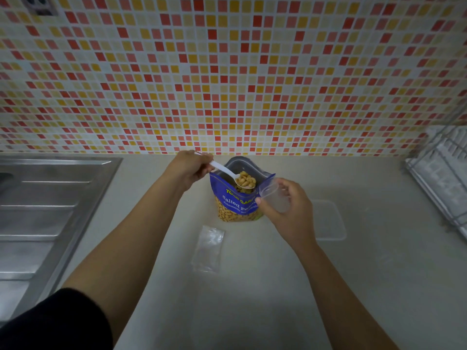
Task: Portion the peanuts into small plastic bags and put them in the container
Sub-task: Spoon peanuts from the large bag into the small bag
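A blue bag of salted peanuts point(236, 203) stands open on the counter near the wall. My left hand point(188, 168) grips a white plastic spoon point(223, 170) heaped with peanuts point(246, 180), held just above the bag's mouth. My right hand point(285, 205) holds a small clear plastic bag point(274, 195) open right beside the spoon, to its right. Another small clear bag point(208, 248) lies flat on the counter in front of the peanut bag. A clear plastic container point(331, 221) sits on the counter to the right of my right hand.
A steel sink drainboard point(50, 210) takes up the left side. A white wire dish rack point(444, 170) stands at the far right. A mosaic-tiled wall point(227, 72) closes off the back of the beige counter point(252, 299).
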Demonstrator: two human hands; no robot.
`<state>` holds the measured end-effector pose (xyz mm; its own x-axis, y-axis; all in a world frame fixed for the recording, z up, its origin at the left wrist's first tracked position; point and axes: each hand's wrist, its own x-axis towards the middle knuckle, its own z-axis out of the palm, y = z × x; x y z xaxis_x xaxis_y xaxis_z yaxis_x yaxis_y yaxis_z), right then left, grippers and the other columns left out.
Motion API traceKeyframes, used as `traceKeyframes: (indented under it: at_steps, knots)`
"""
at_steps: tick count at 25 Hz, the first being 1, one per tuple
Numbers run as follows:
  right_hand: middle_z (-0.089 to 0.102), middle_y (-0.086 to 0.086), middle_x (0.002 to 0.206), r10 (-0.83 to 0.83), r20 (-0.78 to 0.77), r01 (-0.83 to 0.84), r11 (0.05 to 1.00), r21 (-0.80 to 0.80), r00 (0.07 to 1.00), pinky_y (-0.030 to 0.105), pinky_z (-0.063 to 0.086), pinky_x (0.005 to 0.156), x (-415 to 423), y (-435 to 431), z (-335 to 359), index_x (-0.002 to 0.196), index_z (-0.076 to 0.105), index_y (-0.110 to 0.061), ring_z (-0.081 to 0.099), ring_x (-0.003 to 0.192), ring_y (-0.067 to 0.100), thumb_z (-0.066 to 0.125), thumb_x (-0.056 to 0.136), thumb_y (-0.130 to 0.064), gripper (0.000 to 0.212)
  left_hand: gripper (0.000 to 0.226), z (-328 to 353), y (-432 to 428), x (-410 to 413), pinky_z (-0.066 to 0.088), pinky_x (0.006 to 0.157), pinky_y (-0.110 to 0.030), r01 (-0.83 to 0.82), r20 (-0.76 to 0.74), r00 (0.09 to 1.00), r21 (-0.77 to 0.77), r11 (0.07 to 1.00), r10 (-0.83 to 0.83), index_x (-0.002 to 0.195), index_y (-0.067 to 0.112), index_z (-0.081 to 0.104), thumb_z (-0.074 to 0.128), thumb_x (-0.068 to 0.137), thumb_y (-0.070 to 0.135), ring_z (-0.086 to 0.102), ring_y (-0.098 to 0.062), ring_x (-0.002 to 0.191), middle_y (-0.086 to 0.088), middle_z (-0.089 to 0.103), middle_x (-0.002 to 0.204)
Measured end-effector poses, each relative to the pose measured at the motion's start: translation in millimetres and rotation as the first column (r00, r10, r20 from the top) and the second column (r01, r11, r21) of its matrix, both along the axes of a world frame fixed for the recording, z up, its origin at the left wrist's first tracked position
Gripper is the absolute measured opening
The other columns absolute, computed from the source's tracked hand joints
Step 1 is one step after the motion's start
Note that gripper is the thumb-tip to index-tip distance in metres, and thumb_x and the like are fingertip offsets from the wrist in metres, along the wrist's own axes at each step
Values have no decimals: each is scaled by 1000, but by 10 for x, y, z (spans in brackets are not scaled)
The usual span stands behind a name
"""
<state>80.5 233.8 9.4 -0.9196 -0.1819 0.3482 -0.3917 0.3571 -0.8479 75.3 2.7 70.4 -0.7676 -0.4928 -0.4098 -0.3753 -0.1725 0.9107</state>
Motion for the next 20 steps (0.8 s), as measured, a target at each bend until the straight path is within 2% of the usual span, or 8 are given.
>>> traceKeyframes:
  at_steps: [3, 5, 8, 11, 13, 17, 20]
  knots:
    - [59, -10, 101, -12, -32, 14, 999, 49, 999, 19, 44, 83, -69, -48, 61, 109, 59, -17, 55, 95, 10, 81, 68, -31, 49, 9, -26, -43, 43, 42, 40, -10, -24, -3, 1000, 26, 999, 24, 84, 6, 56, 56, 92, 11, 52, -7, 52, -9, 59, 70]
    - [58, -8, 102, -16, -54, 21, 995, 98, 998, 26, 45, 83, -110, -83, 106, 110, 59, -16, 55, 96, 15, 80, 69, -30, 49, 12, -19, -63, 58, 43, 41, -10, -26, -16, 1000, 28, 999, 26, 80, 9, 56, 55, 92, 11, 50, -7, 54, -9, 59, 71]
    - [61, -2, 103, -5, -70, 17, 986, 167, 998, 28, 43, 83, -164, -131, 143, 110, 59, -14, 54, 96, 17, 80, 68, -31, 50, 12, 50, -122, 67, 42, 41, -9, -35, -41, 998, 54, 998, 37, 81, 8, 59, 55, 92, 10, 51, -5, 46, -8, 58, 68]
    - [62, 0, 100, -7, -64, 20, 976, 217, 998, 29, 43, 82, -223, -179, 179, 109, 60, -13, 54, 94, 18, 79, 68, -33, 49, 11, 196, -199, 51, 40, 40, -9, -38, -88, 995, 73, 997, 44, 82, 7, 58, 55, 92, 10, 51, -3, 41, -4, 62, 56]
    - [62, -2, 101, -9, -45, 19, 976, 215, 999, 28, 43, 81, -245, -221, 213, 109, 60, -15, 52, 95, 17, 78, 68, -35, 49, 10, 315, -208, 35, 39, 39, -10, -6, -114, 993, 59, 998, 12, 82, 7, 58, 55, 91, 9, 50, -3, 41, -6, 61, 61]
    - [63, -2, 105, 0, -40, 5, 990, 143, 999, 23, 38, 82, -254, -332, 262, 110, 60, -15, 55, 99, 18, 79, 67, -36, 52, 9, 545, -89, -14, 41, 41, -11, 112, -112, 986, -98, 989, -123, 82, 7, 60, 56, 90, 7, 52, -4, 45, -8, 60, 68]
    - [63, -2, 107, 8, -16, -6, 996, 84, 1000, 26, 42, 86, -234, -410, 292, 112, 60, -15, 56, 103, 19, 78, 70, -36, 51, 10, 782, 47, -55, 44, 47, -15, 201, -98, 965, -316, 927, -243, 79, 8, 60, 59, 89, 11, 55, -9, 52, -8, 62, 67]
